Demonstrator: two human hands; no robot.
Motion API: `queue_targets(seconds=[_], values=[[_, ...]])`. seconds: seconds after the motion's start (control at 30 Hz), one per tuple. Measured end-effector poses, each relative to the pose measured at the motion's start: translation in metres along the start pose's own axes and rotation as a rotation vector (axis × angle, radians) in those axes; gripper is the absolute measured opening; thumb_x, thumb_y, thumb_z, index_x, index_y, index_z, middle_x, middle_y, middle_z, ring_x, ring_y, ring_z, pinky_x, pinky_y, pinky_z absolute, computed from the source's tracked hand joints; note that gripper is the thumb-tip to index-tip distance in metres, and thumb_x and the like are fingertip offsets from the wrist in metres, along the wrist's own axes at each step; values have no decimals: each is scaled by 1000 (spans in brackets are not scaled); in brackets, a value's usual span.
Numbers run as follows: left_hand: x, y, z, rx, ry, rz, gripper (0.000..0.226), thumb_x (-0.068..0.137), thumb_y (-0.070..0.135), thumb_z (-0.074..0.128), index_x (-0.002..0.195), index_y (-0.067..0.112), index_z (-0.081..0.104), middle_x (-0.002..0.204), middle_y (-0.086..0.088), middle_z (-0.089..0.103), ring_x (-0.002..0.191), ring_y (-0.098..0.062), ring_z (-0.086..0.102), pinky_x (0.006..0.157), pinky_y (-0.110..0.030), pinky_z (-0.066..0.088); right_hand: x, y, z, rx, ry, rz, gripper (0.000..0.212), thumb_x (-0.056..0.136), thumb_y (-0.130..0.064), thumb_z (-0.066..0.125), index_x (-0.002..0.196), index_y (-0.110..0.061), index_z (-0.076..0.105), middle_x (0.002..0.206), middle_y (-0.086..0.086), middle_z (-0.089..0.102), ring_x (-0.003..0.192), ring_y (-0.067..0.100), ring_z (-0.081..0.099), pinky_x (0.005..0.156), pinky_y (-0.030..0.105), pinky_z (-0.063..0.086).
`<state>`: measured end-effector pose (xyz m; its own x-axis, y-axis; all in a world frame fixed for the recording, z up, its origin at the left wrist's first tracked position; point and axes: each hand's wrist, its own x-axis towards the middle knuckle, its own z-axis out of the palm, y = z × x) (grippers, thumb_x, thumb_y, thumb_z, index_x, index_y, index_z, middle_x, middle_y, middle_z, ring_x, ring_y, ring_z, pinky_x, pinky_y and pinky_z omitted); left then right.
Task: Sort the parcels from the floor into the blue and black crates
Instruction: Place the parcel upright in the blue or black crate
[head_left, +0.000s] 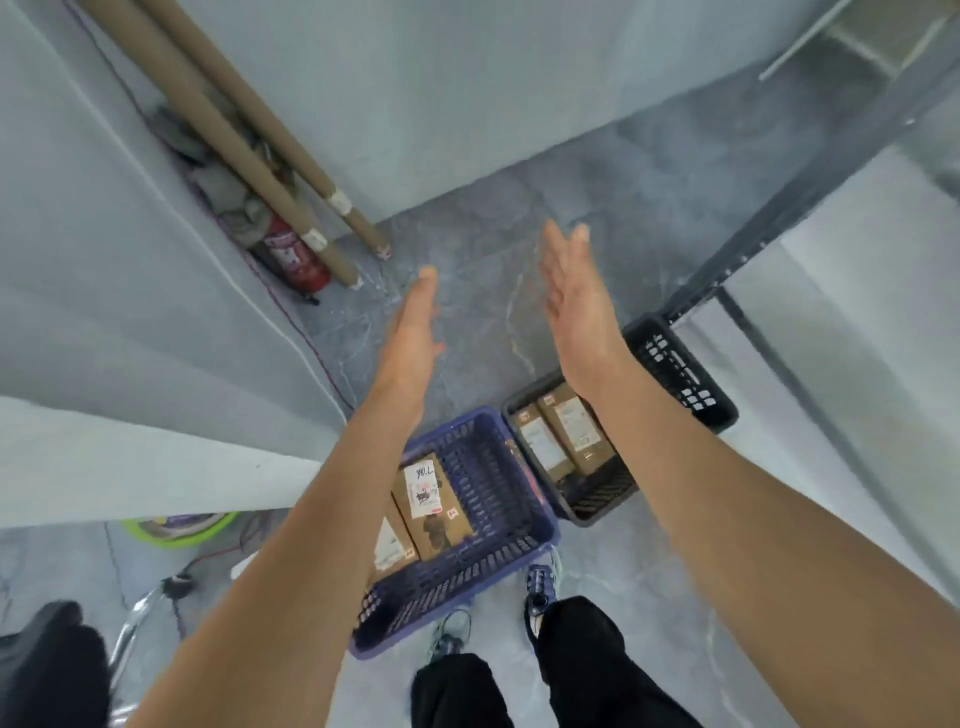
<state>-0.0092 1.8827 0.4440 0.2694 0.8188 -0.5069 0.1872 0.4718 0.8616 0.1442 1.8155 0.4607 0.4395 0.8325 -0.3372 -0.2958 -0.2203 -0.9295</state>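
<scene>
Parcels (431, 506) lie in the blue crate (498, 525) and black crate (675, 374); my left hand (413, 338) and right hand (576, 306) hover spread, empty.

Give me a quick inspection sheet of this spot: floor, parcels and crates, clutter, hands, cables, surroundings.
Surface: grey marbled floor; no loose parcels seen on it.
Job's things: blue crate holds two brown parcels; black crate beside it holds two more.
Clutter: cardboard tubes lean in the corner over a red extinguisher; rags behind them; green tub under the white ledge.
Grips: left hand and right hand both open, empty, raised above the crates.
Cables: thin red cord runs along the left wall's base.
Surroundings: pale walls, dark metal rack post at right, chrome chair leg lower left.
</scene>
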Motion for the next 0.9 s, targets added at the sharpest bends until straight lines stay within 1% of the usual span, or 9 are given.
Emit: queue_targets(seconds=[0.13, 0.23, 0.3, 0.37, 0.5, 0.57, 0.7, 0.77, 0.9], values=[[-41, 64, 19, -9, -137, 110, 60, 104, 57, 40, 154, 24, 45, 155, 3, 47, 140, -17, 46, 120, -47, 34, -43, -66, -10, 21, 118, -142, 68, 109, -64, 14, 167, -31, 23, 173, -11, 23, 159, 9, 20, 131, 39, 13], [-74, 107, 32, -8, -250, 174, 55, 105, 54, 41, 150, 23, 50, 150, 2, 53, 137, -17, 49, 116, -43, 39, -86, -111, -20, 69, 225, -248, 70, 108, -66, 15, 167, -30, 24, 172, -11, 24, 158, 9, 23, 128, 35, 16], [-93, 131, 46, 7, -332, 233, 54, 105, 52, 42, 149, 22, 50, 149, 3, 53, 136, -14, 50, 106, -38, 45, -117, -137, -26, 93, 288, -298, 71, 107, -68, 16, 167, -31, 25, 172, -11, 26, 158, 9, 24, 126, 36, 17], [-116, 150, 60, 31, -419, 291, 54, 105, 52, 40, 149, 21, 50, 151, 5, 52, 134, -11, 51, 93, -32, 46, -149, -155, -37, 97, 359, -351, 73, 105, -70, 17, 166, -32, 26, 172, -11, 26, 158, 10, 23, 129, 40, 14], [-163, 175, 98, 61, -578, 366, 54, 105, 51, 40, 148, 19, 51, 149, 2, 54, 132, -13, 53, 85, -30, 43, -219, -184, -64, 103, 510, -440, 67, 109, -62, 13, 166, -29, 27, 171, -11, 27, 158, 10, 23, 130, 40, 14], [-191, 179, 120, 101, -683, 401, 56, 106, 54, 37, 150, 21, 49, 150, 4, 53, 134, -12, 51, 89, -31, 44, -256, -192, -79, 90, 583, -474, 68, 108, -64, 14, 165, -29, 27, 171, -12, 27, 158, 9, 24, 130, 40, 15], [-251, 176, 161, 148, -868, 468, 53, 106, 55, 34, 146, 25, 50, 147, 8, 53, 132, -9, 51, 105, -39, 46, -326, -198, -113, 80, 743, -524, 70, 106, -69, 18, 166, -33, 26, 171, -14, 27, 158, 7, 24, 131, 44, 15], [-281, 168, 183, 167, -934, 483, 53, 105, 56, 36, 145, 25, 52, 144, 8, 56, 130, -9, 53, 107, -43, 47, -362, -198, -129, 82, 812, -548, 69, 107, -67, 18, 166, -33, 26, 172, -13, 26, 158, 7, 23, 131, 44, 16], [-348, 143, 221, 210, -1088, 484, 51, 105, 57, 36, 142, 27, 54, 142, 11, 57, 128, -6, 54, 107, -44, 46, -438, -188, -162, 88, 961, -595, 67, 108, -66, 19, 166, -34, 26, 171, -13, 28, 157, 8, 26, 130, 43, 19]])
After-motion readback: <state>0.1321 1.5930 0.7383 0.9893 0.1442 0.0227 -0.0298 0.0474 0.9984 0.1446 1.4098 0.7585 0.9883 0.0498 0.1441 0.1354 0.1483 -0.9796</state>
